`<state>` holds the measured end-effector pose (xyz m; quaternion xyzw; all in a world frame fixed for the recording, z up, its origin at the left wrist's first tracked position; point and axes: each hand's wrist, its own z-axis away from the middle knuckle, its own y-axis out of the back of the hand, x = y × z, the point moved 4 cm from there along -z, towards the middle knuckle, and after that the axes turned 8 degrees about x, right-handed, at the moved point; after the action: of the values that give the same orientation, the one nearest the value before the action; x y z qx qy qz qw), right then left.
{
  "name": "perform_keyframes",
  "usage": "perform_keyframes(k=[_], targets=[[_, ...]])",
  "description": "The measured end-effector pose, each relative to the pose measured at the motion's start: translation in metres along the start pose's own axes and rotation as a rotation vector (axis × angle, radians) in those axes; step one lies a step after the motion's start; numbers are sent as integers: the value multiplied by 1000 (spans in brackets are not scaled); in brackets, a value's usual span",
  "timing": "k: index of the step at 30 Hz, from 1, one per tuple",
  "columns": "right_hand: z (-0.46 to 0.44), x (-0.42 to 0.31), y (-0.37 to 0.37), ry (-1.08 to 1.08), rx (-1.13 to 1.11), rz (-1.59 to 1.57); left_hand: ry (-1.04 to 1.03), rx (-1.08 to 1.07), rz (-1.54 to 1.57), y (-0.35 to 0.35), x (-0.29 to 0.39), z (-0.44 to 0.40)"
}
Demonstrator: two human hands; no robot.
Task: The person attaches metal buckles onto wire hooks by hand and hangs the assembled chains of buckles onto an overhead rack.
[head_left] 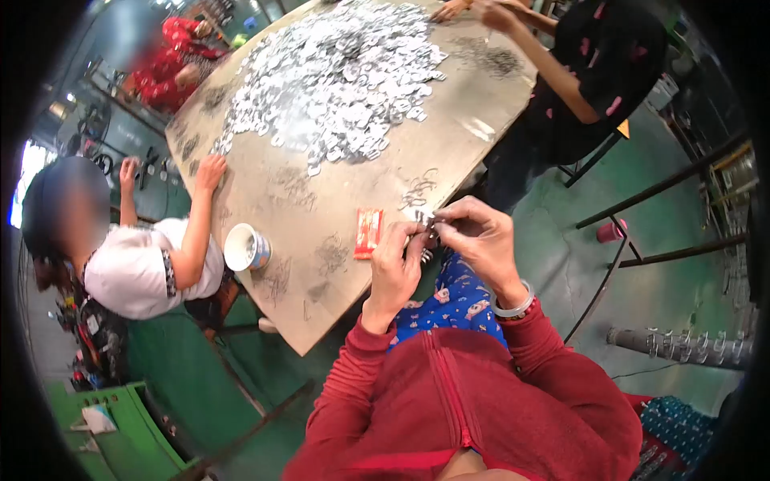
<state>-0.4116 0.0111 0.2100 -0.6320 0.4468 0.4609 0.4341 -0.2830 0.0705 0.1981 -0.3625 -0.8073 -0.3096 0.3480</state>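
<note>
My left hand (395, 268) and my right hand (480, 239) meet over the near edge of the table. Each is closed in a pinch on small metal pieces (430, 227), dark and shiny, whose exact kind is too small to make out. Just left of my fingers lies a red and white packet (368, 233). Beyond my hands, thin dark wire-like bits (419, 189) are scattered on the tabletop. Farther back spreads a large heap of small silvery metal parts (337, 80), some ring-like.
On the brown table (321, 192), a white cup (247, 247) stands near the left edge. A person in a white top (136, 268) sits left, another in black (618, 64) right, and one in red (172, 72) at the back left. A rod with metal parts (682, 345) lies right.
</note>
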Motion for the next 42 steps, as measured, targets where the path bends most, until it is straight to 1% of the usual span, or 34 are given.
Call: perform_keyframes(k=[1, 2, 3, 4, 6, 7, 8, 9, 12, 15, 18, 20, 22, 25, 29, 32, 33, 36, 37, 40, 42], targets=[[1, 1, -1, 41, 13, 4, -17, 12, -21, 1, 0, 0], [1, -3, -3, 26, 14, 23, -28, 28, -50, 4, 1, 1], [1, -1, -3, 0, 47, 43, 34, 18, -12, 6, 3, 2], [1, 3, -3, -23, 72, 67, 17, 12, 30, 4, -3, 5], [1, 4, -7, -4, 85, 66, 37, -6, 6, 3, -7, 11], [2, 9, -7, -48, 86, 62, -6, 20, -21, 3, -9, 12], [1, 10, -7, -9, 75, 118, -53, 39, -49, 2, -9, 12], [1, 14, -6, -19, 55, 108, -4, 24, -21, 2, -12, 13], [-1, 21, -5, -65, 34, -7, 23, 30, -57, 0, -18, 19], [-1, 30, -1, -128, 37, -156, 14, 0, 43, 3, -29, 24], [4, 32, 0, -159, -4, -214, 233, 219, -61, 36, -58, 11], [5, 32, 0, -190, -18, -204, 488, 258, -263, 79, -99, -16], [5, 33, 0, -221, -46, -189, 612, 136, -719, 112, -151, -38], [4, 34, -4, -242, -71, -147, 395, 135, -893, 117, -208, -36], [3, 33, -5, -242, -66, -144, 263, 65, -961, 109, -217, -37], [2, 37, -3, -246, -61, -124, 163, 211, -942, 125, -218, -42], [2, 37, -3, -251, -52, -115, 225, 235, -892, 132, -212, -49], [3, 38, -3, -239, -42, -115, 229, 226, -881, 144, -208, -61], [4, 36, -4, -235, -36, -120, 133, 196, -843, 144, -203, -63], [8, 35, -3, -221, -37, -143, 12, 34, -1010, 153, -249, -57], [11, 33, -1, -220, -44, -133, 213, -41, -902, 155, -244, -62]])
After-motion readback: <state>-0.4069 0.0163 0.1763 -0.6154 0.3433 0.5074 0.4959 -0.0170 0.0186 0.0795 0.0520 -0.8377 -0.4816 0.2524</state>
